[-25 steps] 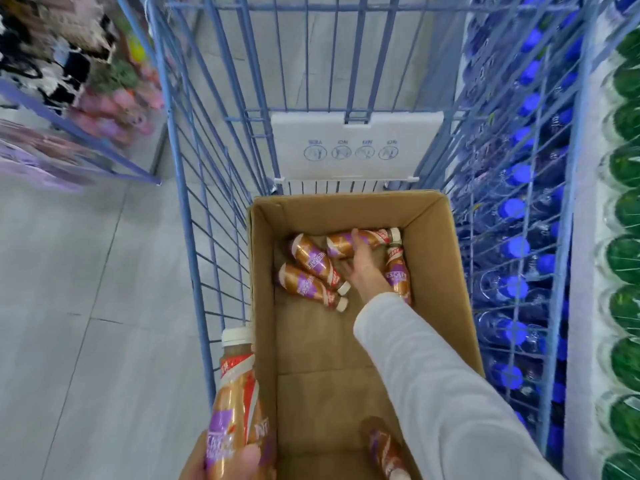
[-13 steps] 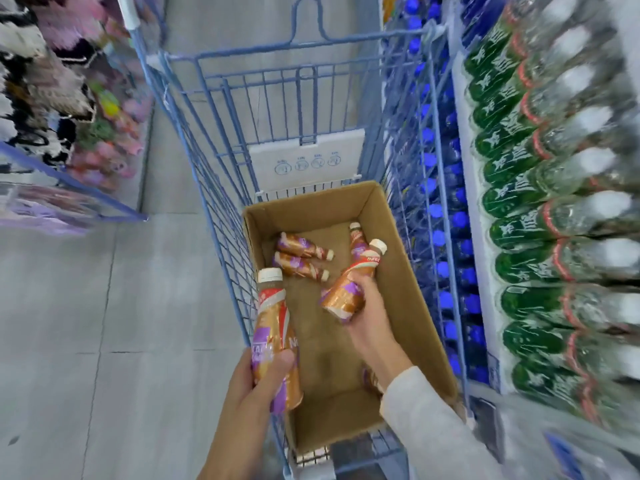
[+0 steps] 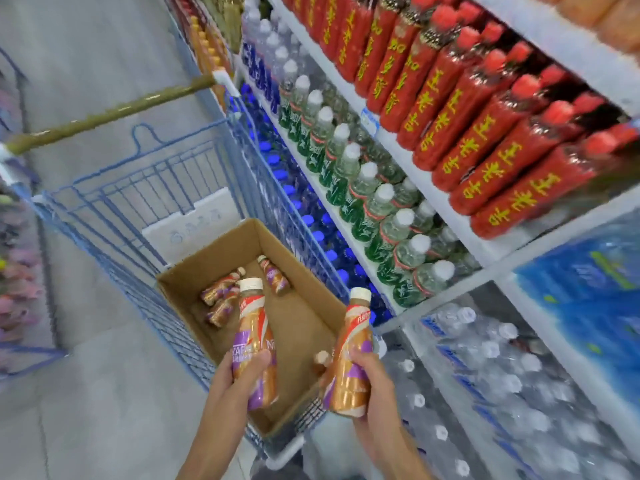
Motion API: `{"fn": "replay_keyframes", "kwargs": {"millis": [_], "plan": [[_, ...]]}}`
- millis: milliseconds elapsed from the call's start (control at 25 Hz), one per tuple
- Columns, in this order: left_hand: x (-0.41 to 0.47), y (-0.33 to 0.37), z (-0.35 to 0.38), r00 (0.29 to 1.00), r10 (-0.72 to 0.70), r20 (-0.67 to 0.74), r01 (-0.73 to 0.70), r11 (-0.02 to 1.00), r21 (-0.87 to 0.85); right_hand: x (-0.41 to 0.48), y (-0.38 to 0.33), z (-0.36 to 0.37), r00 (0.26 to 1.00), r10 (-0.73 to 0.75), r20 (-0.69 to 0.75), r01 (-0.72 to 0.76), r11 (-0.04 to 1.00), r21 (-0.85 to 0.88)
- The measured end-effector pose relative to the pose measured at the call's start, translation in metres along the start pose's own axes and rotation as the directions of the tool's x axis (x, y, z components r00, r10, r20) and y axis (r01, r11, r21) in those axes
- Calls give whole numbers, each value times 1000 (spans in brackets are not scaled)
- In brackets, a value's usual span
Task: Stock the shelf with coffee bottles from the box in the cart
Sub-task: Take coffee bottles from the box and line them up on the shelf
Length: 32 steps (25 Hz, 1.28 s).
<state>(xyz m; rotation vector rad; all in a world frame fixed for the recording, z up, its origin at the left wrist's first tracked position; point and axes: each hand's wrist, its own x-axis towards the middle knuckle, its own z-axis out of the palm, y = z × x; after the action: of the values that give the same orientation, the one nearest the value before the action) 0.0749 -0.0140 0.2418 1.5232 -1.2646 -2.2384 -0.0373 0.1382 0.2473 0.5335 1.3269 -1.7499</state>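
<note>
An open cardboard box (image 3: 322, 271) sits in a blue wire cart (image 3: 138, 188). Several orange-and-purple coffee bottles lie in the box, a pair (image 3: 221, 289) at its far left, one (image 3: 275, 277) near the far wall and one (image 3: 322, 358) near the front, mostly hidden. My left hand (image 3: 239, 386) grips an upright coffee bottle (image 3: 254, 337) with a white cap above the box. My right hand (image 3: 370, 386) grips a second upright coffee bottle (image 3: 353, 351) over the box's right edge.
To the right stand white shelves (image 3: 446, 206): red bottles (image 3: 485, 119) on top, green-labelled water bottles (image 3: 363, 199) below, blue-capped bottles (image 3: 304, 216) behind the cart's wire, shrink-wrapped water packs (image 3: 485, 375) at the bottom. Grey floor (image 3: 86, 410) lies left of the cart.
My right hand lifted a bottle out of the box and now holds it upright beside the left hand's bottle. The view swung up and right, bringing the shelves into sight.
</note>
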Motion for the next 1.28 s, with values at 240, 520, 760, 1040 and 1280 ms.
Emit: {"fn": "replay_keyframes", "kwargs": {"millis": [240,520,760,1040,1280], "plan": [[-54,-33,70,977,88,194,-113,986,120,-64,-6,-99,968,-209,-142,228,965,132],[-162,-100,151,893,132,430,-226,959,174,-157,-3,-221,866,-416,-278,462,878,126],[-238,-159,219,792,49,608,-212,956,200,-242,11,-314,780,-474,-409,558,823,110],[-300,-186,299,618,-85,781,-264,914,309,-300,0,-381,645,-513,-566,702,690,176],[-324,-193,357,536,-143,832,-306,886,349,-323,-24,-416,540,-521,-662,774,616,147]]}}
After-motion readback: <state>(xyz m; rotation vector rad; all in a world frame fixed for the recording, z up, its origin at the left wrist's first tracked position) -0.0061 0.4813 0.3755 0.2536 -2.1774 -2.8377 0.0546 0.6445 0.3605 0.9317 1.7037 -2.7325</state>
